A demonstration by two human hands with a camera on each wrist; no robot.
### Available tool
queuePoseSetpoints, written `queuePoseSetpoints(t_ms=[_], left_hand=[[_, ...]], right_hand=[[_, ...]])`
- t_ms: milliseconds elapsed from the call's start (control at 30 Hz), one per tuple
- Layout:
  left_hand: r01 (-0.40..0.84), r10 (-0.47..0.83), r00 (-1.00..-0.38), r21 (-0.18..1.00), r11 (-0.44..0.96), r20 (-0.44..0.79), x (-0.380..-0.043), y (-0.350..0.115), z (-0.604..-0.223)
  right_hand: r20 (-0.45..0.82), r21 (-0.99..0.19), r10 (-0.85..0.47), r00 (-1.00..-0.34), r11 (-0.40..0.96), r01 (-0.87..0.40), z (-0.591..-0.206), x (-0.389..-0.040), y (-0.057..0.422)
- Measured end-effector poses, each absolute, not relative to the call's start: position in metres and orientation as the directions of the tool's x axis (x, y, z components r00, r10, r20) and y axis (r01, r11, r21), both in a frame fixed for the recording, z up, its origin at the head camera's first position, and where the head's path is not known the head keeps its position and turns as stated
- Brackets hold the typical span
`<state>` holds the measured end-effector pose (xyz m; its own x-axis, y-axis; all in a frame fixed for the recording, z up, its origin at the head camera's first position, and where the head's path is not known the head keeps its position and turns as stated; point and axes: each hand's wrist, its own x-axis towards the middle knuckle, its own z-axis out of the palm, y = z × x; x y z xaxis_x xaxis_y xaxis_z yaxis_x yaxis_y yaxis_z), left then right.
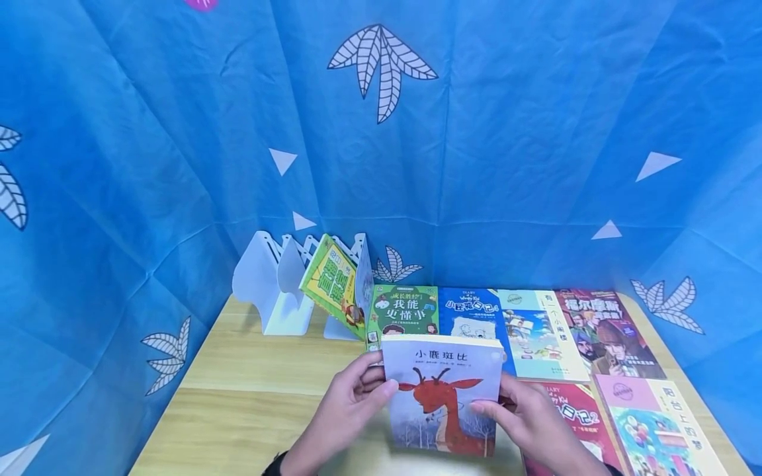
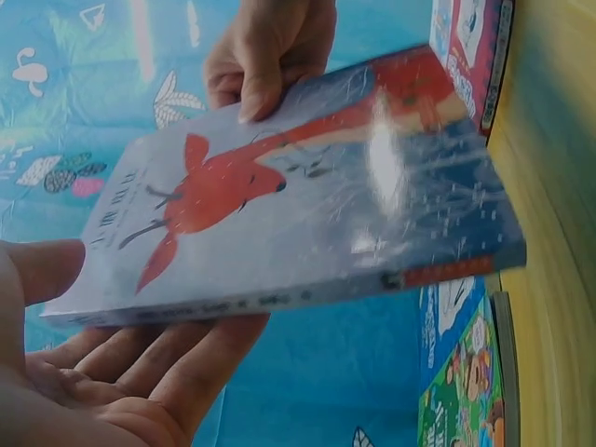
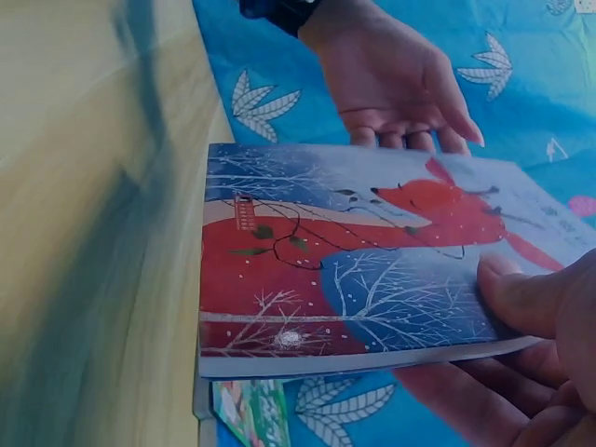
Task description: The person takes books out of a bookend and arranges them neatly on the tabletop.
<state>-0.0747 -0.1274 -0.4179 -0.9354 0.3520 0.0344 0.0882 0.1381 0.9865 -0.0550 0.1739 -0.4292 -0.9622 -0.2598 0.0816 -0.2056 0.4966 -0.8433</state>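
Note:
A paperback book [image 1: 443, 403] with a red deer on a pale blue cover is held up in front of me, face toward me. My right hand [image 1: 532, 413] pinches its right side, thumb [image 3: 521, 289] on the cover and fingers behind. On the spine side is my left hand [image 1: 357, 400]. In the left wrist view its fingers [image 2: 209, 368] stretch fairly straight beneath the book [image 2: 326, 205], and its thumb stands apart from them at the book's upper corner. The fingertips behind the book are hidden in the head view.
A white folding bookend rack [image 1: 286, 291] stands at the back left, with a yellow-green book [image 1: 336, 284] leaning in it. Beside it lie a green book [image 1: 407, 307], a blue book [image 1: 470, 304] and several more on the wooden table [image 1: 238, 396]. Blue patterned cloth [image 1: 506, 165] hangs behind.

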Motion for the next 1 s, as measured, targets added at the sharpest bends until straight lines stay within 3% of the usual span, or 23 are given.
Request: queuePoseSetpoints(t_ms=[367, 667, 1000], left_hand=[[0.086, 0.238, -0.970, 0.987, 0.133, 0.052, -0.094, -0.147, -0.430], [0.055, 0.043, -0.998, 0.976, 0.209, 0.047, -0.115, -0.169, -0.441], [-0.021, -0.196, -0.980, 0.985, 0.170, 0.013, -0.143, -0.189, -0.451]], right_hand=[[-0.122, -0.892, -0.254, -0.960, 0.452, -0.006, -0.440, -0.059, 0.178], [-0.262, -0.883, -0.277, -0.925, 0.456, 0.114, -0.452, -0.062, 0.183], [-0.360, -0.843, -0.288, -0.887, 0.508, 0.177, -0.463, -0.063, 0.189]])
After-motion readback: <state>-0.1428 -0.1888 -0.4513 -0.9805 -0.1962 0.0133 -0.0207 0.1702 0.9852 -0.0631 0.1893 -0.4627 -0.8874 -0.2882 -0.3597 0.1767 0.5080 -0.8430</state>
